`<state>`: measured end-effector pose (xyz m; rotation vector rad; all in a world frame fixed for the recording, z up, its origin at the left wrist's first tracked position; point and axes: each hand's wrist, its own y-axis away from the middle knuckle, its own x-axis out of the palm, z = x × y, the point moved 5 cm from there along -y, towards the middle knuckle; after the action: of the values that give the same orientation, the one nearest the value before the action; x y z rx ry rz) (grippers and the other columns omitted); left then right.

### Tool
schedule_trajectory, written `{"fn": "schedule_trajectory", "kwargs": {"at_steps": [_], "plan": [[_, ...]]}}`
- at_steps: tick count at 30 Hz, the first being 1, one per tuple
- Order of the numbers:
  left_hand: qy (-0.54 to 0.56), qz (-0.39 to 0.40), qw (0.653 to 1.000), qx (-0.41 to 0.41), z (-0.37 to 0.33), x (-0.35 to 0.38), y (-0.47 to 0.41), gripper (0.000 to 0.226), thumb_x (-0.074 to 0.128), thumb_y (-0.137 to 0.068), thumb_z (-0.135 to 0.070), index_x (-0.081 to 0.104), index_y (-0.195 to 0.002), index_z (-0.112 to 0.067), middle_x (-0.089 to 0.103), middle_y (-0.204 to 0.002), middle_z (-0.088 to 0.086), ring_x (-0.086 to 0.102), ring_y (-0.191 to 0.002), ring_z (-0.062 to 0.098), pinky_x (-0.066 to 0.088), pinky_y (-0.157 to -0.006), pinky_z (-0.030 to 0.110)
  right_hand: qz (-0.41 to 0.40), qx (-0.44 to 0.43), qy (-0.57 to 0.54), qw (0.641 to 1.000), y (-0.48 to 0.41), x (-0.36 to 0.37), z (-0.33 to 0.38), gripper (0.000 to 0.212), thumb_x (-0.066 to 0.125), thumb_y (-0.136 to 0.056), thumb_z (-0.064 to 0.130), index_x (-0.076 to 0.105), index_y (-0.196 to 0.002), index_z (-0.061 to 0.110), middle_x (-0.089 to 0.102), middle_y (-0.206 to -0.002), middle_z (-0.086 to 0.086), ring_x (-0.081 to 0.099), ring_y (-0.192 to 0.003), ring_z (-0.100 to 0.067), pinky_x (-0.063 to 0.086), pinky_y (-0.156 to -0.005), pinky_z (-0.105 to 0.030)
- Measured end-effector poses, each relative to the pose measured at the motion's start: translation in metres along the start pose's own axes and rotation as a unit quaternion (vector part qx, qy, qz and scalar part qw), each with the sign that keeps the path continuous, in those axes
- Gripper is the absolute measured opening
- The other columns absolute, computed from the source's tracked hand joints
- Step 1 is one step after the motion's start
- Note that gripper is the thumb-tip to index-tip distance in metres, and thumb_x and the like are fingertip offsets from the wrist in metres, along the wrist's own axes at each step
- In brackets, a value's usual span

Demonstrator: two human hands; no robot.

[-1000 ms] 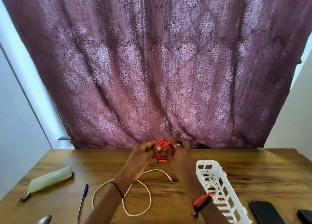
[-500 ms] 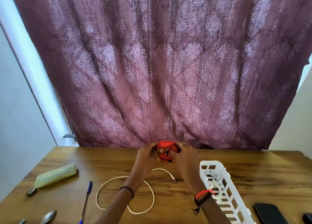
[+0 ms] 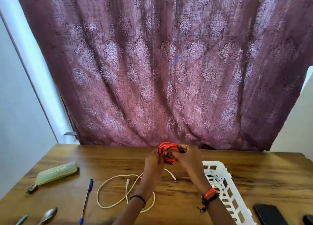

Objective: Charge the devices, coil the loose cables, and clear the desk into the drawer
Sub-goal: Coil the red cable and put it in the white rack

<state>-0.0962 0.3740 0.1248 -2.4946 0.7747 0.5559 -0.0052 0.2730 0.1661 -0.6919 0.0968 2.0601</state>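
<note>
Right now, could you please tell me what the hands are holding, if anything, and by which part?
Both hold the coiled red cable: the left hand grips the bundle's left side, and the right hand pinches its right side and middle.

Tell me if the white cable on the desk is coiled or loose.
Loose. The thin white cable sprawls in wide open loops on the wooden desk, both plugs lying free.
</note>
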Motion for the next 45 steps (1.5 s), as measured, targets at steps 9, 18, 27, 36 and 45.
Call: {"fn": "schedule_trajectory", "kwargs": {"at_steps": [9,18,27,36,45], "plan": [[-0.001,-0.019,1.000,0.010,-0.007,-0.004,-0.005,0.032,0.039,-0.097,-0.004,0.051,-0.126,-0.003,0.067,-0.105,0.019,0.063,-0.095,0.033,0.031,-0.064,0.016,0.056,0.087,-0.271,0.957,-0.002,0.011,-0.020,0.020,0.079,-0.067,0.002,0.073,-0.083,0.011,0.070,-0.065,0.006,0.062,-0.061,-0.002,0.051,-0.062,-0.012],[0.029,0.002,1.000,-0.007,-0.008,-0.004,-0.008,0.032,0.038,-0.098,-0.005,0.050,-0.128,-0.006,0.066,-0.106,0.020,0.064,-0.096,0.032,0.034,-0.063,0.020,0.119,0.106,-0.410,0.898,-0.006,0.023,-0.039,0.050,0.090,-0.041,0.029,0.075,-0.083,0.008,0.071,-0.082,-0.008,0.060,-0.080,-0.018,0.045,-0.072,-0.023],[0.064,0.028,0.998,-0.005,-0.009,-0.005,-0.010,0.033,0.041,-0.095,-0.001,0.052,-0.126,-0.005,0.064,-0.108,0.011,0.060,-0.091,0.014,0.040,-0.065,0.003,0.182,0.087,-0.492,0.847,-0.006,0.027,-0.039,0.063,0.095,-0.033,0.033,0.074,-0.086,0.006,0.072,-0.087,-0.008,0.063,-0.083,-0.016,0.046,-0.077,-0.026],[0.039,0.054,0.998,-0.008,-0.003,-0.008,-0.020,0.025,0.047,-0.097,-0.013,0.060,-0.117,-0.006,0.068,-0.102,0.008,0.061,-0.088,0.011,0.043,-0.068,0.011,0.102,0.082,-0.309,0.942,-0.001,0.009,-0.033,0.020,0.080,-0.070,0.016,0.068,-0.086,0.014,0.071,-0.078,-0.003,0.061,-0.071,-0.013,0.047,-0.062,-0.016],[-0.017,0.040,0.999,0.017,-0.007,-0.004,-0.019,0.024,0.047,-0.096,-0.015,0.061,-0.113,-0.005,0.069,-0.100,0.014,0.065,-0.092,0.029,0.047,-0.077,0.035,0.003,0.016,0.013,1.000,-0.002,0.001,-0.036,0.056,0.078,-0.068,0.043,0.064,-0.118,0.021,0.054,-0.097,0.000,0.056,-0.083,-0.013,0.048,-0.076,-0.030]]}}
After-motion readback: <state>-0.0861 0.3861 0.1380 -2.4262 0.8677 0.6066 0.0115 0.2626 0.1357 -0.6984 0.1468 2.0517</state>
